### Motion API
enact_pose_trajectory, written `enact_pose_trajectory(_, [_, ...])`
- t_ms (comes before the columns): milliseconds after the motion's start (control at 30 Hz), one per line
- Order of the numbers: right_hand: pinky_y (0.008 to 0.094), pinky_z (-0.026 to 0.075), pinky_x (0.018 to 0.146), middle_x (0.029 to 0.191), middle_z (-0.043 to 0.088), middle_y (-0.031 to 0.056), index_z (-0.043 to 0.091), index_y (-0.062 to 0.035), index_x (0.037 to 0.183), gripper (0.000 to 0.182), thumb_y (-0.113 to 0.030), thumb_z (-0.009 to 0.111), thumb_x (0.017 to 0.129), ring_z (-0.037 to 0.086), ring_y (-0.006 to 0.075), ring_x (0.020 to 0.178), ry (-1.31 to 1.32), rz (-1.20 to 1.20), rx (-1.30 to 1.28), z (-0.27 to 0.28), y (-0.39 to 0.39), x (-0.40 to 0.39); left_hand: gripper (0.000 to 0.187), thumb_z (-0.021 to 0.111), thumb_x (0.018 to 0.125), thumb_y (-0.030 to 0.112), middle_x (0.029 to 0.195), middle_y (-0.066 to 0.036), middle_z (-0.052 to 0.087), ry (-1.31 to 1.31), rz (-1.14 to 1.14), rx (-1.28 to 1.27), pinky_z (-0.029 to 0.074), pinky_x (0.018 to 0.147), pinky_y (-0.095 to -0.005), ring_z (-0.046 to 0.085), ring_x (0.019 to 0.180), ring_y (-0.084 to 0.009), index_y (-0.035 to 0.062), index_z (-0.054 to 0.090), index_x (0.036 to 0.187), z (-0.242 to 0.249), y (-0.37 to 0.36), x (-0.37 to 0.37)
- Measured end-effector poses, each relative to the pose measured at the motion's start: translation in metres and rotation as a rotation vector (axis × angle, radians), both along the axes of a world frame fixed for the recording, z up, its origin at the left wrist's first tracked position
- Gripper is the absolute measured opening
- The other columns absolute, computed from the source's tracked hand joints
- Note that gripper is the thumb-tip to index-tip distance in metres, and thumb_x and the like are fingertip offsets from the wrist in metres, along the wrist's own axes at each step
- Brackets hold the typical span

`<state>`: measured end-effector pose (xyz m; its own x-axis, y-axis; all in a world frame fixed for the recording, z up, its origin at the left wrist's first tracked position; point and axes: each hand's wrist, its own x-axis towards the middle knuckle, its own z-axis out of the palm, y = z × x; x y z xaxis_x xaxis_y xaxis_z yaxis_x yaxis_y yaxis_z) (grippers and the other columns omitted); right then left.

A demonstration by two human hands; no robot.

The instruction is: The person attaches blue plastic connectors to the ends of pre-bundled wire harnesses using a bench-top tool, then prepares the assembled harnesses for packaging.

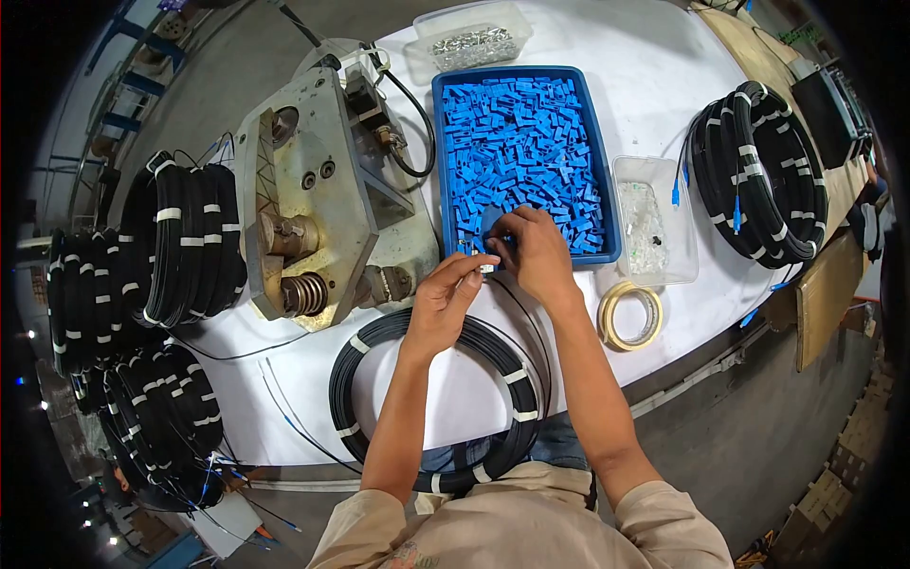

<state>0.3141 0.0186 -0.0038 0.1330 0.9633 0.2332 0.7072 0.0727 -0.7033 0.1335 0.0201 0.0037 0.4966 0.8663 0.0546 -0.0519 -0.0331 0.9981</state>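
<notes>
My left hand [441,305] is closed in a pinch on the end of a thin black cable, where a small whitish connector [487,268] shows at the fingertips. Close beside it, my right hand [538,254] has its fingers curled together over the near edge of the blue tray [616,223]. A darker blue patch shows at the right fingertips; what they hold is hidden. Many small blue connector housings [521,142] fill the tray. Below both hands, a coil of black cable [343,389], bound with white tape, lies at the table's front edge.
A heavy metal press [332,218] stands left of the tray. More taped black cable coils [194,247] are stacked far left, and another coil [820,190] sits at right. Clear bins [678,266] and a masking tape roll [611,322] flank the tray on the white table [284,427].
</notes>
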Motion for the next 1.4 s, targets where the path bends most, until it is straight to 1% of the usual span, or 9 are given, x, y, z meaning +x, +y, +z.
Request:
enact_pose_trajectory(167, [0.0426,0.041,0.072,0.078,0.066,0.0119,0.066,-0.0055,0.084,0.01,-0.006,0.073,0.076,0.056,0.0342,0.072,-0.04,0.056,-0.009,-0.005,0.0,0.004,0.023,0.055,0.101,0.013,0.091,0.0,0.055,-0.076,0.031,-0.027,0.039,0.07,-0.0224,0.046,0.077,-0.0079,0.0018,0.068,0.118,-0.002,-0.003,0.001])
enact_pose_trajectory(267, [0.0421,0.04,0.072,0.079,0.067,0.0115,0.066,-0.0057,0.083,0.01,-0.007,0.072,0.076,0.056,0.0345,0.072,-0.041,0.083,-0.014,-0.005,0.002,0.005,0.022,0.054,0.102,0.013,0.093,-0.002,0.059,-0.083,0.024,-0.055,0.042,0.08,-0.0255,0.048,0.082,-0.0102,-0.0017,0.066,0.115,-0.003,-0.004,-0.001])
enact_pose_trajectory(333, [0.0468,0.044,0.073,0.083,0.068,0.014,0.068,-0.0069,0.085,0.007,-0.01,0.069,0.078,0.057,0.038,0.08,-0.025,0.11,-0.139,-0.004,0.005,0.006,0.022,0.054,0.102,0.012,0.095,-0.003,0.061,-0.095,0.027,-0.053,0.042,0.079,-0.0257,0.047,0.082,-0.0099,-0.0021,0.066,0.113,-0.005,-0.003,-0.002])
enact_pose_trajectory(567, [0.0462,0.046,0.081,0.089,0.068,0.0137,0.072,-0.0059,0.095,0.016,-0.01,0.069,0.08,0.058,0.0371,0.087,0.022,0.127,-0.092,0.008,-0.003,0.005,0.022,0.053,0.102,0.014,0.098,-0.002,0.062,-0.118,0.038,-0.093,0.043,0.082,-0.0245,0.051,0.087,-0.008,-0.0003,0.064,0.114,-0.006,-0.004,-0.001])
enact_pose_trajectory(767, [0.0324,0.051,0.075,0.09,0.068,0.0081,0.071,-0.0015,0.103,0.017,-0.006,0.064,0.088,0.064,0.0204,0.083,0.516,0.161,-0.126,0.037,-0.02,0.001,0.02,0.048,0.102,0.013,0.097,-0.002,0.06,-0.102,0.032,-0.147,0.04,0.08,-0.0261,0.046,0.084,-0.0098,-0.0011,0.06,0.108,-0.005,-0.003,-0.003])
enact_pose_trajectory(833, [0.0251,0.051,0.072,0.096,0.068,0.0061,0.069,0.0008,0.108,0.018,-0.006,0.063,0.093,0.064,0.0115,0.08,0.909,0.157,-0.228,0.04,-0.026,-0.002,0.021,0.049,0.103,0.015,0.096,-0.001,0.062,-0.166,0.013,-0.152,0.042,0.081,-0.0237,0.051,0.086,-0.0077,-0.0001,0.063,0.106,-0.008,-0.003,-0.004])
enact_pose_trajectory(967, [0.0252,0.053,0.076,0.101,0.068,0.0074,0.066,0.0031,0.114,0.021,-0.006,0.062,0.096,0.065,0.0117,0.084,1.143,0.152,-0.299,0.029,-0.03,-0.002,0.02,0.047,0.102,0.013,0.097,-0.003,0.063,-0.177,0.036,-0.141,0.044,0.083,-0.0256,0.053,0.087,-0.0091,-0.0004,0.062,0.107,-0.005,-0.006,-0.003])
enact_pose_trajectory(1033, [0.028,0.055,0.076,0.1,0.068,0.0086,0.065,0.0035,0.116,0.023,-0.006,0.064,0.095,0.066,0.0147,0.085,1.479,0.125,-0.322,0.023,-0.033,-0.004,0.02,0.046,0.102,0.012,0.099,-0.004,0.064,-0.255,0.046,-0.149,0.044,0.086,-0.0276,0.054,0.089,-0.0105,0.0,0.061,0.108,0.0,-0.008,-0.001])
enact_pose_trajectory(1400, [0.0297,0.056,0.075,0.097,0.068,0.0096,0.064,0.0024,0.11,0.019,-0.007,0.066,0.094,0.068,0.0175,0.085,1.571,0.088,-0.346,0.027,-0.038,-0.01,0.018,0.047,0.103,0.014,0.097,-0.004,0.062,-0.207,0.025,-0.09,0.043,0.087,-0.0274,0.054,0.092,-0.0108,0.0013,0.059,0.107,0.001,-0.008,-0.002])
